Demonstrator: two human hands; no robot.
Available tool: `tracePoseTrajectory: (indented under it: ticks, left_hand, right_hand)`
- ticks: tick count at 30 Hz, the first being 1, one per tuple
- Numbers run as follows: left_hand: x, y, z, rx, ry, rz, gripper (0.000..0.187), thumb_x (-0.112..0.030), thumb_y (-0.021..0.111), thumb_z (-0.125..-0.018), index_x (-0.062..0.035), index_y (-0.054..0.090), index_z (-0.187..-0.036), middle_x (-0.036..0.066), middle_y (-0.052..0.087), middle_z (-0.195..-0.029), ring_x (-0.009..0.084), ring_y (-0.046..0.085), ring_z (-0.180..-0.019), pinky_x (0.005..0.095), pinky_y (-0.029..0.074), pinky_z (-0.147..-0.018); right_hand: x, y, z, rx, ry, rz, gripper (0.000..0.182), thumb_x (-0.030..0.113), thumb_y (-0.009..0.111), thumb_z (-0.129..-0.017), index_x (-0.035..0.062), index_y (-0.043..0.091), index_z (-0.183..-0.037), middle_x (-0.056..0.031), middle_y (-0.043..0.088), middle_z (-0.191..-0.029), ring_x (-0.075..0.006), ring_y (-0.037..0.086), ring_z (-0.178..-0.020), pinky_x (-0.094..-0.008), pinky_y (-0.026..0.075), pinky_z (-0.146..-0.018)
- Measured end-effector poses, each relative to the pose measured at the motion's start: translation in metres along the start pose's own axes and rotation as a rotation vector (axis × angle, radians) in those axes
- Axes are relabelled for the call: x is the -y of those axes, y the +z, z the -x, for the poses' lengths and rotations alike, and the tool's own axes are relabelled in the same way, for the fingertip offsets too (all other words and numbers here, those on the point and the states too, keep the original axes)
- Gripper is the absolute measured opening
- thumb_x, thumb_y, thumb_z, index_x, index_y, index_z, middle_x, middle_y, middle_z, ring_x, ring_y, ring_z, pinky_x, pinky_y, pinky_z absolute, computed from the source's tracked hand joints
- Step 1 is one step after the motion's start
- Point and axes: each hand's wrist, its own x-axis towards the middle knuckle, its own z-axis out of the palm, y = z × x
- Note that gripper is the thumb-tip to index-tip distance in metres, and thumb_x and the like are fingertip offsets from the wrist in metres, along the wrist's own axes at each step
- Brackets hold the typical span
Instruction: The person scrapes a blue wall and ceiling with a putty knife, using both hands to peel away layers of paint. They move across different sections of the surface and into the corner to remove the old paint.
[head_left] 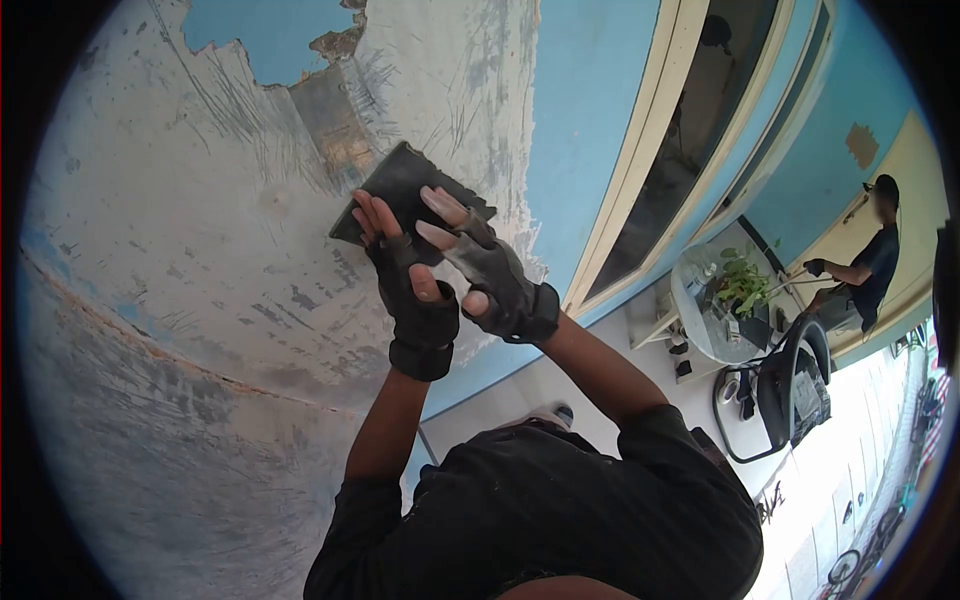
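Observation:
A dark sheet of sandpaper [404, 172] with a ragged right edge lies against the patchy, scraped wall [230, 240]. My left hand [405, 275], in a black fingerless glove, presses the sheet's lower left part with its fingers together. On the sheet's right side, my right hand [490, 270], gloved the same way, lays dusty fingers flat and slightly spread. Between them the two hands hold the sheet to the surface, thumbs below it. My palms and the sheet's underside are hidden.
Blue paint [575, 130] borders the scraped area, beside a cream-framed window [690, 130]. At right stand a glass table [695, 310] with a potted plant [742, 285] and a black chair [790, 385]. Another person [870, 260] with a gloved hand stands beyond them.

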Motion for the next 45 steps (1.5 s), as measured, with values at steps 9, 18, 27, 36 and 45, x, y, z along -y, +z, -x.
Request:
tracePoseTrajectory:
  ticks: [9,18,27,36,45]
  left_hand:
    - [-0.006,-0.013,0.003,-0.023,-0.048,0.128,0.098,-0.070,0.018,-0.101,0.0086,0.012,-0.160,0.025,0.014,-0.168,0.0367,0.016,-0.156,0.0460,0.011,-0.126]
    - [-0.006,-0.006,0.004,-0.094,-0.142,0.213,0.102,-0.072,0.022,-0.099,0.0090,0.009,-0.160,0.027,0.018,-0.167,0.0403,0.021,-0.154,0.0475,0.019,-0.124]
    - [0.036,-0.021,0.040,-0.021,0.399,0.209,0.062,-0.036,0.024,-0.107,0.0055,0.036,-0.151,0.035,0.041,-0.152,0.0482,0.045,-0.139,0.0580,0.040,-0.113]
    - [0.032,-0.052,0.022,0.407,0.348,0.459,0.049,-0.043,0.027,-0.110,-0.0100,0.051,-0.138,0.020,0.065,-0.133,0.0378,0.065,-0.119,0.0498,0.053,-0.095]
    - [0.047,-0.065,0.020,0.499,0.394,0.635,0.050,-0.048,0.028,-0.110,-0.0122,0.052,-0.136,0.015,0.069,-0.126,0.0321,0.068,-0.110,0.0463,0.054,-0.091]
  right_hand:
    - [-0.030,0.022,-0.002,0.092,-0.008,0.467,0.062,0.057,0.055,-0.095,0.0138,0.059,-0.139,-0.0166,0.039,-0.159,-0.0379,0.034,-0.149,-0.0537,0.036,-0.114]
    - [-0.029,0.044,-0.009,-0.030,-0.078,0.639,0.055,0.040,0.070,-0.085,0.0248,0.059,-0.137,-0.0048,0.044,-0.157,-0.0290,0.034,-0.148,-0.0560,0.013,-0.120]
    - [-0.040,0.052,0.004,-0.074,0.086,0.737,0.067,0.051,0.067,-0.084,0.0213,0.055,-0.142,-0.0080,0.042,-0.159,-0.0349,0.033,-0.149,-0.0609,0.018,-0.119]
    - [-0.056,0.013,-0.014,-0.441,0.234,0.827,0.078,0.057,0.055,-0.093,0.0005,0.046,-0.146,-0.0261,0.036,-0.155,-0.0498,0.029,-0.145,-0.0604,0.026,-0.115]
    - [-0.060,0.105,0.048,-0.507,0.347,0.827,0.083,0.057,0.059,-0.091,-0.0006,0.043,-0.149,-0.0278,0.035,-0.156,-0.0513,0.031,-0.145,-0.0625,0.028,-0.115]
